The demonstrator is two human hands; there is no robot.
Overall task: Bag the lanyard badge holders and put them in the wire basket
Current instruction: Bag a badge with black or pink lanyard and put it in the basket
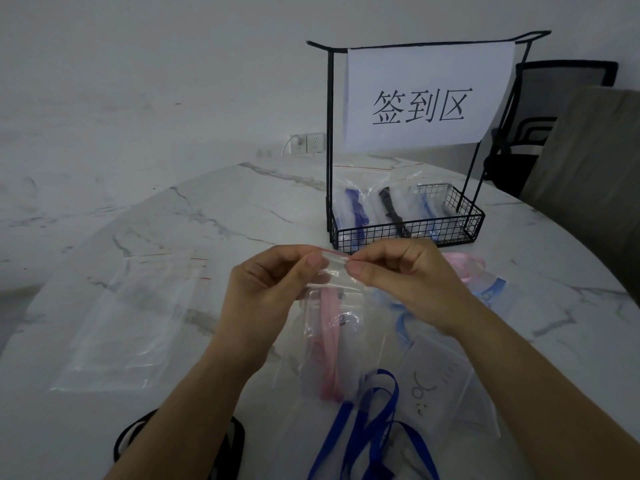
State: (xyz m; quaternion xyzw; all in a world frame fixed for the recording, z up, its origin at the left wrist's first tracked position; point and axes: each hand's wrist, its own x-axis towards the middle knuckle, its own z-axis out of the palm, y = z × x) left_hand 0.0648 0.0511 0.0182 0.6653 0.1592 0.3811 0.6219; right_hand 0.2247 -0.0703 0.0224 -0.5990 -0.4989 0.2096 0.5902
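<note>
A clear zip bag (pixel 334 271) with a red seal line hangs in front of me, above the table. Inside it is a pink lanyard with its badge holder (pixel 329 341). My left hand (pixel 273 285) pinches the bag's top edge on the left. My right hand (pixel 405 275) pinches the same edge on the right. The black wire basket (pixel 408 230) stands just behind my hands and holds several bagged lanyards, dark blue, black and light blue.
A paper sign (pixel 426 98) hangs on the basket's tall frame. Empty clear bags (pixel 138 317) lie at the left. Loose lanyards lie around: dark blue (pixel 374 431), light blue (pixel 491 289), pink (pixel 464 265), black (pixel 228 441). A chair (pixel 540 126) stands back right.
</note>
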